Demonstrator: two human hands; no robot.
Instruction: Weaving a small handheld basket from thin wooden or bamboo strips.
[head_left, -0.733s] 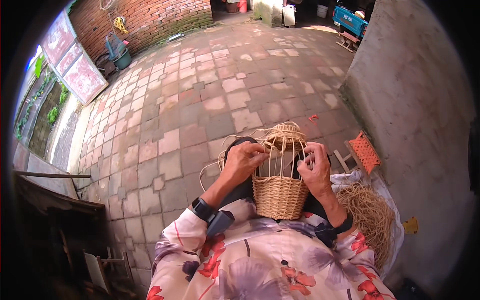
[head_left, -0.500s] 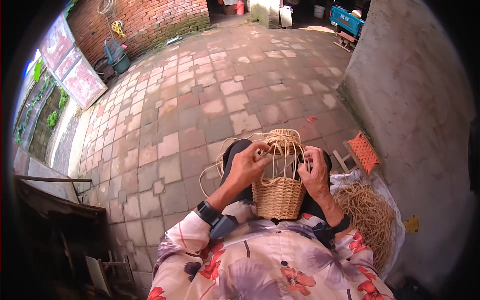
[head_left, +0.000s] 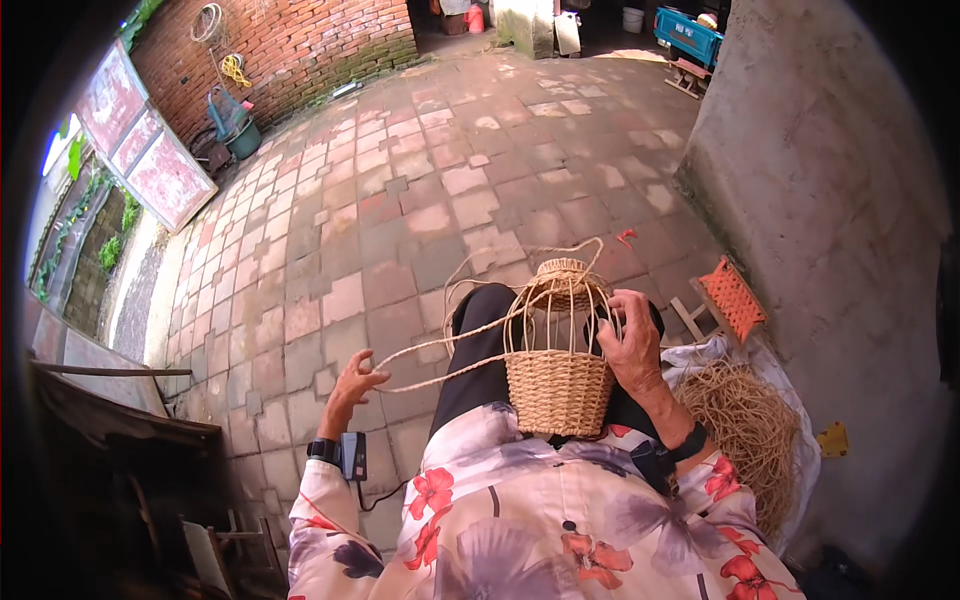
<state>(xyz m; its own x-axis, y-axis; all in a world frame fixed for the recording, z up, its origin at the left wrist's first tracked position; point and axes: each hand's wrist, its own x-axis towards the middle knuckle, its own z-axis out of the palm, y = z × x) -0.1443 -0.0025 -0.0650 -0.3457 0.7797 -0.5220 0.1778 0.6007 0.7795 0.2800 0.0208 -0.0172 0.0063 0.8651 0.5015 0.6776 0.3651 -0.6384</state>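
The basket [head_left: 560,395] sits upright in the person's lap, between the knees. Its lower wall is closely woven, and so is the narrow part [head_left: 563,275] at its far end; between them the strands [head_left: 568,322] stand bare — that stretch is unfilled, and a working cord [head_left: 440,344] hangs loose from it. The left hand [head_left: 355,382], out to the side, has the cord's loop drawn out at its thumb and fingers; whether pinched or merely hooked cannot be told. The right hand [head_left: 628,342] curls beside the strands, its exact grip unclear. Much loose fibre [head_left: 740,420] lies nearby, unused.
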